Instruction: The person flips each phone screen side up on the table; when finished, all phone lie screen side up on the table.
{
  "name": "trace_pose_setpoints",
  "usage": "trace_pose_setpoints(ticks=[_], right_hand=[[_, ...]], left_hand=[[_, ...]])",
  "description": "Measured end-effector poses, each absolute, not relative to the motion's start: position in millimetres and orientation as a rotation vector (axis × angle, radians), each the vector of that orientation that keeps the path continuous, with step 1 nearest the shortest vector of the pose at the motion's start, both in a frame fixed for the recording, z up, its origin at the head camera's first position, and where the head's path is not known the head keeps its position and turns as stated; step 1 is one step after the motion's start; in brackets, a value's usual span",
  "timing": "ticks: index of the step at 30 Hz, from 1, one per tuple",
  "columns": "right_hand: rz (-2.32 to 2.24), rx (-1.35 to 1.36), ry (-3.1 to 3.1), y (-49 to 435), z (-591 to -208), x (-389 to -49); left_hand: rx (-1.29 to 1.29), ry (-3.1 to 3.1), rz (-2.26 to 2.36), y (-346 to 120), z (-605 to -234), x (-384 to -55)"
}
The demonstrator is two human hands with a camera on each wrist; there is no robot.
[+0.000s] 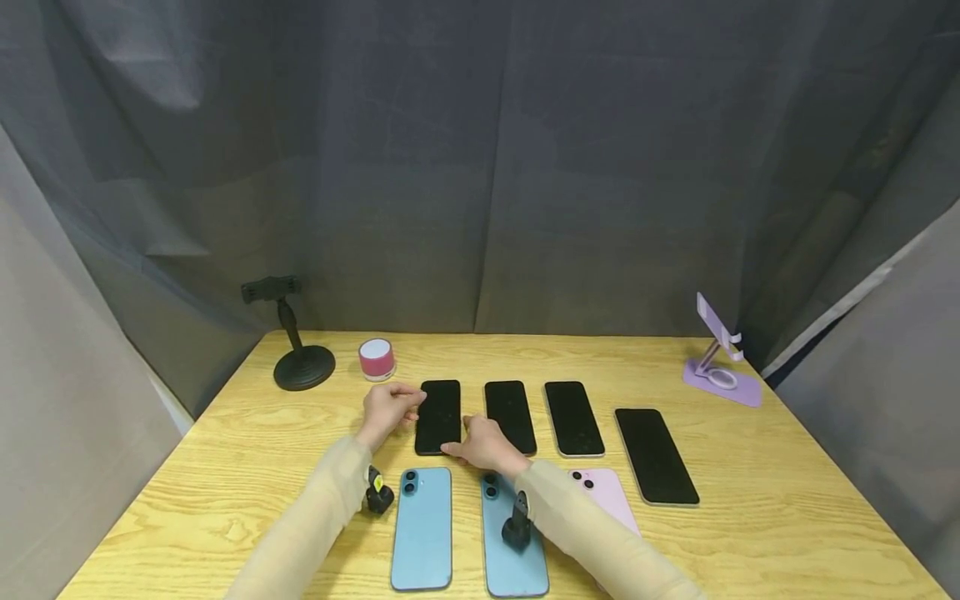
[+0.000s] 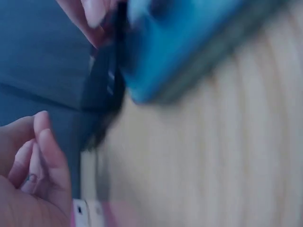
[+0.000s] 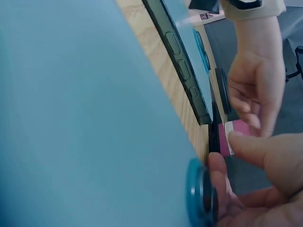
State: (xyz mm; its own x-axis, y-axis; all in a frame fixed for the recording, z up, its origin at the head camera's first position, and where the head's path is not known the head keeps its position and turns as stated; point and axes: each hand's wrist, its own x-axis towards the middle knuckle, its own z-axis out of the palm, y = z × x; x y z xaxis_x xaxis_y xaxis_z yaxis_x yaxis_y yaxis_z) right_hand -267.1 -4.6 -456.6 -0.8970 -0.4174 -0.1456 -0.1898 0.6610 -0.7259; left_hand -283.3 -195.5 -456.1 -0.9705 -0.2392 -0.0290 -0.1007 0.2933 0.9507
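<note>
In the head view, a black-screened phone [image 1: 438, 417] lies face up between my two hands. My left hand [image 1: 386, 412] is at its upper left edge, fingers loosely bent, with nothing visible between them. My right hand [image 1: 487, 444] touches the phone's lower right corner, thumb at the bottom edge and fingers along the right side. Under my right forearm lies a blue phone [image 1: 525, 575], back up, partly covered. Another blue phone [image 1: 422, 533] lies to its left. The left wrist view is blurred, with my left hand [image 2: 35, 175] apart from the dark phone [image 2: 106, 75].
More face-up phones lie to the right: one [image 1: 512, 412] partly behind my right hand, a second [image 1: 573, 418] and a third [image 1: 657, 456]. A pink phone [image 1: 611, 493] is partly under my right sleeve. A black stand [image 1: 303, 367], pink speaker [image 1: 377, 360] and purple stand [image 1: 722, 382] line the back.
</note>
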Motion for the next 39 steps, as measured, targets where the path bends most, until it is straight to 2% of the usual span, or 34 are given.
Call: trace_pose_setpoints(ticks=[8,16,28,39], right_hand=[[-1.074,-0.673,2.502,16.6,-443.2,-252.0],[-1.128,-0.880,2.477,69.6,-424.5,-220.6],[-1.138,-0.713,2.580,168.4,-412.9,-165.5],[-0.815,-0.214,2.762,203.0,-420.5,-143.4]], left_hand=[[0.164,-2.388,-1.825,-156.8,-430.3,-280.3],[-0.197,-2.515,-1.821,-115.5,-423.2,-273.6],[-0.637,-2.844,-1.778,-51.5,-426.6,-257.4],[-0.773,-3.035,-1.581,-13.9,-438.0,-248.1]])
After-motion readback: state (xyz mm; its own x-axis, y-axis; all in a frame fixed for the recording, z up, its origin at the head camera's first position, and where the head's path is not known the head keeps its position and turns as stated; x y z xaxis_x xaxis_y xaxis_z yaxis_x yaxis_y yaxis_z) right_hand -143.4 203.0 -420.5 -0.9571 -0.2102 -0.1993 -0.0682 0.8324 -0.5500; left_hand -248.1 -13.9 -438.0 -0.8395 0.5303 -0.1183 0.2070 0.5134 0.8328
